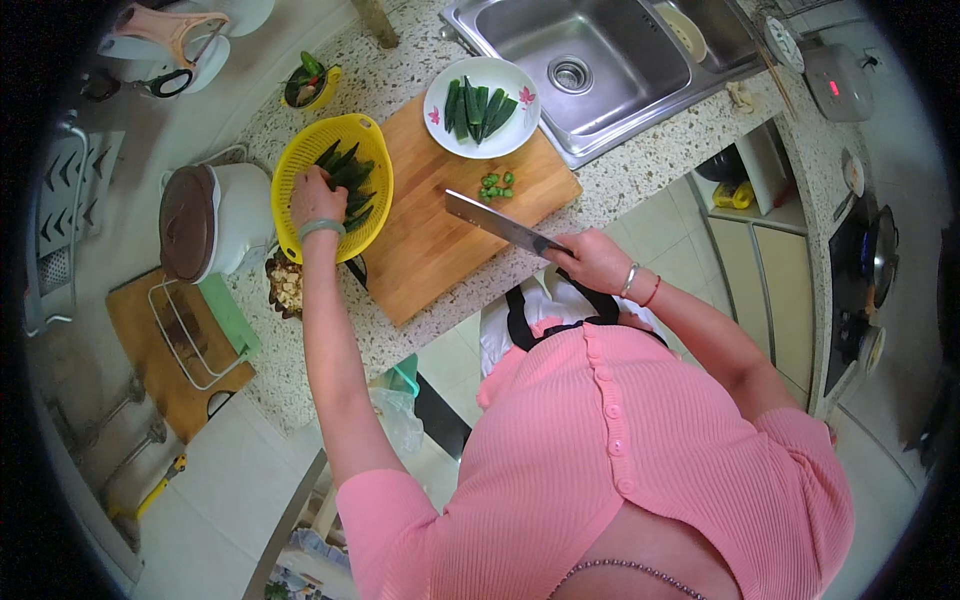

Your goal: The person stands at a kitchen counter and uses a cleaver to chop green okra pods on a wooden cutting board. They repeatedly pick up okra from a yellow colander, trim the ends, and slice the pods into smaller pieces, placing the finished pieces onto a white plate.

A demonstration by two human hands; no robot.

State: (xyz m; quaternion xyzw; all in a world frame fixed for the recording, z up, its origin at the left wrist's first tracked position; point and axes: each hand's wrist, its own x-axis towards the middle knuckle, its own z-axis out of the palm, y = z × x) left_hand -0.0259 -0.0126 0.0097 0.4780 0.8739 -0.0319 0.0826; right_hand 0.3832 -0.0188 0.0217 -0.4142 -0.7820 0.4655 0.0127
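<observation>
Steel broad-bladed knife (495,222), tip and long axis toward basket (346,127), clamped in our right hand (598,262); left hand (318,200), finger closure unclear.

Knife blade (495,222): smooth metal, dull grey shine. Cutting board (430,240): wood, grain showing, smooth, low sheen. Colander (378,160): yellow plastic, perforated, semi-glossy. Plate (490,149): white, glossy, ceramic by its look. Sink (520,50): satin, steel-like metal; drain (570,74) shinier. Countertop (620,150): speckled, stone-like. Top (540,470): pink ribbed-knit cloth, matt; buttons (613,411) smooth, glossy. Silvery bangle (629,279): polished metal. Green bangle (321,227): smooth, stone or glass, can't tell which.
</observation>
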